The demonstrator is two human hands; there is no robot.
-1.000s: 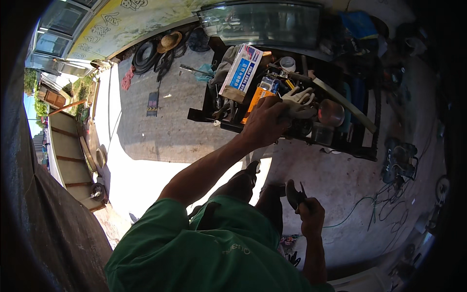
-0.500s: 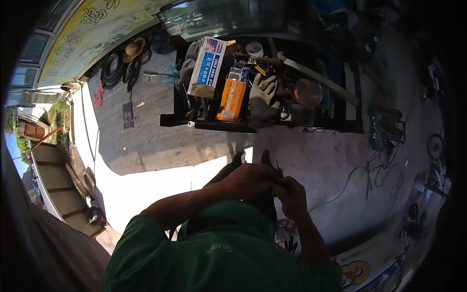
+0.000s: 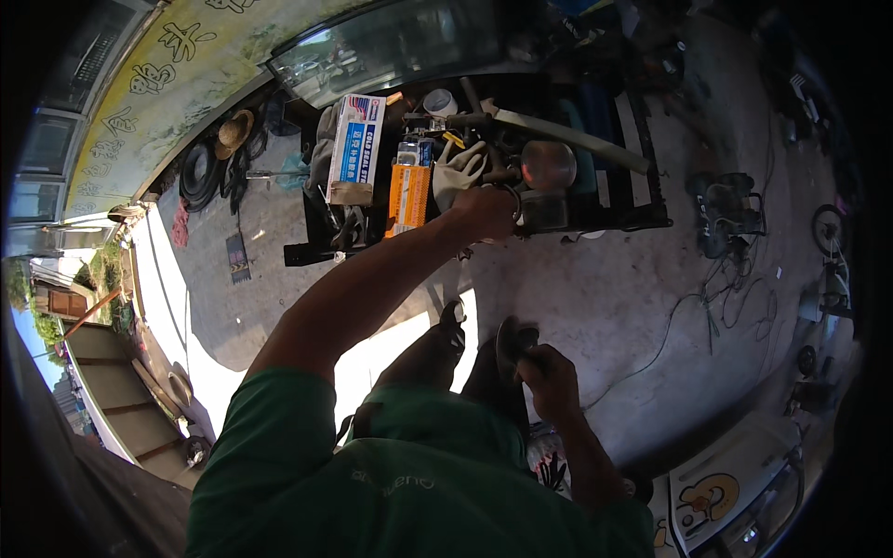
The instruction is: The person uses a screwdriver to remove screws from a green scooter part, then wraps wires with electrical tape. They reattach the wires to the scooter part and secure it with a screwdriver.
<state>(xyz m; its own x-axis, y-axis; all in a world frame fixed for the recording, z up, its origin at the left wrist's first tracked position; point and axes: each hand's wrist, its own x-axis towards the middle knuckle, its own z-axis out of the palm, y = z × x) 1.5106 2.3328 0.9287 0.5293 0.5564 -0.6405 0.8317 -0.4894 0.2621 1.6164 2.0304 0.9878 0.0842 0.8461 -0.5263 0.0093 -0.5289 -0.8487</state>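
Observation:
My left hand point(image 3: 486, 216) is stretched out to the front of a dark tool stand point(image 3: 605, 223). Its curled fingers are at a dark ring-shaped thing point(image 3: 516, 199); what they grip is hidden. Beside that hand lies a pale work glove point(image 3: 456, 175). My right hand point(image 3: 551, 379) is closed near my lap, with its fingertips against a dark, rounded, flat thing point(image 3: 513, 346) whose kind I cannot make out. An orange box point(image 3: 407, 197) and a white and blue carton point(image 3: 356, 153) rest on the stand, left of my left hand.
A clear round tub point(image 3: 549, 166) and a long pale bar point(image 3: 572, 139) lie on the stand. Black tyres or hoses point(image 3: 198, 172) and a straw hat point(image 3: 233, 134) are at the far left. To the right sit a dark machine point(image 3: 728, 219) and a cable point(image 3: 651, 358) on the floor.
My hands were together before my lap. The left has moved away, forward to the stand. The right stays low, and the dark rounded thing at its fingers now shows more.

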